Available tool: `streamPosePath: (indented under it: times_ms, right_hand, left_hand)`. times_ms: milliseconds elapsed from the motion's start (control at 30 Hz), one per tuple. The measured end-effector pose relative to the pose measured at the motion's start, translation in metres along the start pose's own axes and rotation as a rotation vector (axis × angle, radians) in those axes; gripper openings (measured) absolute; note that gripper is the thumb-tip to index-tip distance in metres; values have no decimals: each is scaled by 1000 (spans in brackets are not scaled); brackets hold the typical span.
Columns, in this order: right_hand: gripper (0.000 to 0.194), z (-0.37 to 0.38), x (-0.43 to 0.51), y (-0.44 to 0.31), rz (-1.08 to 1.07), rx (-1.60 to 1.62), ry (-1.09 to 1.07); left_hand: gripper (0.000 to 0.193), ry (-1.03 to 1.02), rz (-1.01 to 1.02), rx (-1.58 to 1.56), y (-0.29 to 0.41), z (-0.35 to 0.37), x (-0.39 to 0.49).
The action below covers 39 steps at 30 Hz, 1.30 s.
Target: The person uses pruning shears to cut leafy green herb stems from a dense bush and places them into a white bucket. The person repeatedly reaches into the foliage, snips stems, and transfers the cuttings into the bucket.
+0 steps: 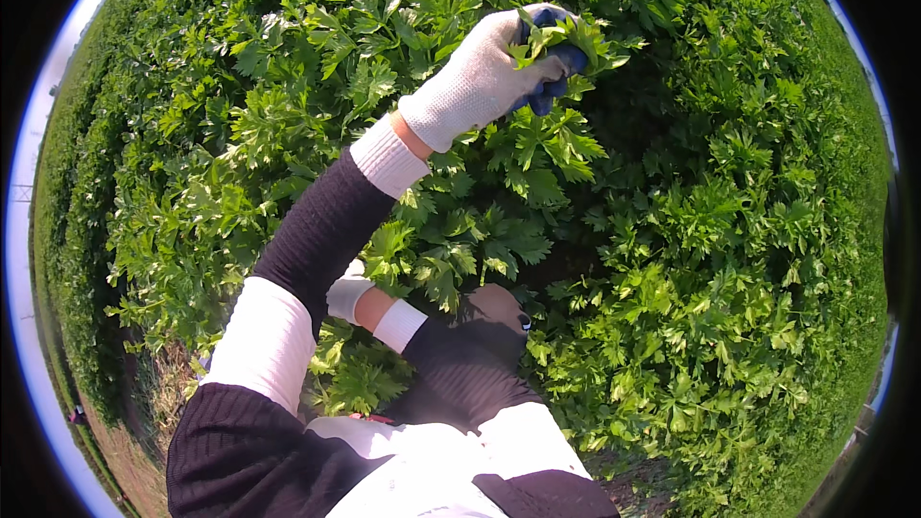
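My left hand [536,65], in a white knit glove with a blue coated palm, reaches up over the celery plants [388,86]. Its fingers are curled around a few celery leaves [586,43], which stick out beyond the fingertips. My right arm crosses low in front of my body toward the left. Only part of my right hand [349,291], in a white glove, shows beside my left sleeve [324,223]; its fingers are hidden, so what they touch cannot be seen. Celery foliage surrounds both hands.
Dense celery rows spread to both sides. A dark, shaded gap [633,108] runs between plants right of my left hand. Near my right forearm is a rounded brownish thing [496,306], not clearly identifiable. Bare soil [119,446] and dry stalks [169,381] lie at lower left.
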State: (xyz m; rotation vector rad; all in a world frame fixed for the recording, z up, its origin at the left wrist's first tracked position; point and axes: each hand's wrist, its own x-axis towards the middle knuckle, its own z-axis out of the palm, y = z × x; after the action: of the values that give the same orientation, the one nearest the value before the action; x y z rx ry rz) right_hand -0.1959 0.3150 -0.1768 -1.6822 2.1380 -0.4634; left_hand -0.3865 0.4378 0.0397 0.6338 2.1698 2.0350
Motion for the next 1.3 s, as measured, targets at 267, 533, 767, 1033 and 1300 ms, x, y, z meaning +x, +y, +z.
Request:
streamPosePath:
  times_ms: [267,533,767,1033,1300]
  right_hand:
    - [32,-73,-22,-16,466,554,22]
    - [23,-48,-25,-6,62,25,-41]
    - [23,-94,-40,-13,77,113,-200]
    - [43,-108,-41,-15,321,423,-86]
    - [44,39,43,2,-84,1814,497]
  left_hand:
    - [38,51,-42,324,-2,-41,11]
    - [67,-489,-68,904,-49,-9,8]
    - [37,-213,391,608,-45,-15,9]
    - [38,-81,156,730,-42,-15,59]
    - [37,-661,77,1112,-116,47,82]
